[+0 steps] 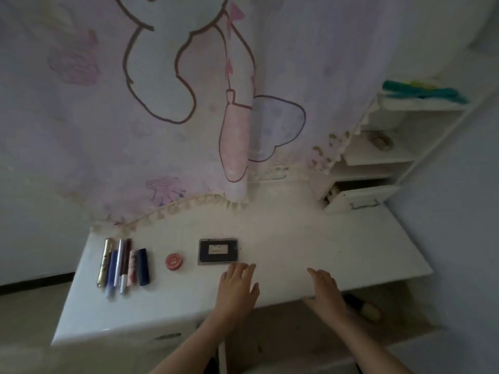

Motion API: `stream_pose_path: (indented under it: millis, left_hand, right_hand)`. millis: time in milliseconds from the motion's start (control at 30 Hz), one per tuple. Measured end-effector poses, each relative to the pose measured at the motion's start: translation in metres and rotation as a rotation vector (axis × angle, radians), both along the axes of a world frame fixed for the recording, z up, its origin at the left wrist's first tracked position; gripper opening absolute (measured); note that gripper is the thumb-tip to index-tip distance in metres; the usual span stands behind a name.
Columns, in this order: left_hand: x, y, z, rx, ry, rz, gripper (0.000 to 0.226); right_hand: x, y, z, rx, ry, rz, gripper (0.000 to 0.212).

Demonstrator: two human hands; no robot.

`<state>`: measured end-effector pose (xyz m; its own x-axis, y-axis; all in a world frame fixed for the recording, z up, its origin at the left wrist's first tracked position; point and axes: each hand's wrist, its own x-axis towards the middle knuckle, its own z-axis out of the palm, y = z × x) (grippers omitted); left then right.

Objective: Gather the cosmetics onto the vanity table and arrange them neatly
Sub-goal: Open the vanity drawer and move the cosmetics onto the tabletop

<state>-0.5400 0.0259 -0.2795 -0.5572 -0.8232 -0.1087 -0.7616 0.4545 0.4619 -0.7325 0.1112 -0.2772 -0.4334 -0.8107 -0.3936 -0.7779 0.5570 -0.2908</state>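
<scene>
**Nearly tidy**

On the tabletop [297,233] the dark palette [218,251] lies square. A red pot [175,262] sits just left of it, and the tubes and pens [122,263] are lined up farther left. The left hand [239,288] hovers at the palette's near right corner and the right hand [325,290] is well right of it. Both have loosely spread fingers and hold nothing. Little seems left, perhaps only straightening.

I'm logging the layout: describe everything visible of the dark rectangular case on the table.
The dark rectangular case lies flat and closed on the white table, long side left to right. It looks like dark plastic with a paler rim and a pale label mid-lid, unreadable. The red round pot sits apart to its left; the left hand hovers by its front right corner, contact unclear.
</scene>
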Motion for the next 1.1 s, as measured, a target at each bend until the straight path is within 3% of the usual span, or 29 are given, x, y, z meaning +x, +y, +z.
stream_pose_path:
  millis: [233, 333, 467, 600, 700, 933, 1100]
  left_hand:
    - [-0.067, 0.092, -0.012, 0.035, -0.139, -0.164, 0.049]
    - [-0.095, 0.144, -0.009, -0.002, -0.124, -0.197, 0.035]
    - [-0.126, 0.198, -0.018, 0.079, -0.173, -0.181, 0.054]
    - [-0.140, 0.233, -0.023, 0.111, -0.164, -0.132, 0.040]
    - [-0.147, 0.242, -0.028, 0.107, -0.103, -0.107, 0.034]
    - [-0.162, 0.222, -0.034, 0.087, -0.211, -0.061, 0.030]
    - [-0.181, 0.201, -0.054, 0.155, -0.165, 0.046, 0.022]
  right_hand:
    - [-0.075, 0.125, -0.006, -0.065, -0.014, -0.141, 0.066]
    - [-0.106, 0.184, -0.006, -0.070, -0.026, -0.187, 0.064]
    - [-0.138, 0.243, -0.004, -0.022, 0.009, -0.216, 0.064]
    - [-0.154, 0.282, -0.007, 0.001, 0.015, -0.234, 0.064]
    - [-0.161, 0.290, -0.012, -0.017, 0.010, -0.236, 0.060]
    - [-0.169, 0.263, -0.022, -0.057, -0.080, -0.190, 0.058]
    - [-0.191, 0.242, -0.031, -0.042, -0.101, -0.127, 0.059]
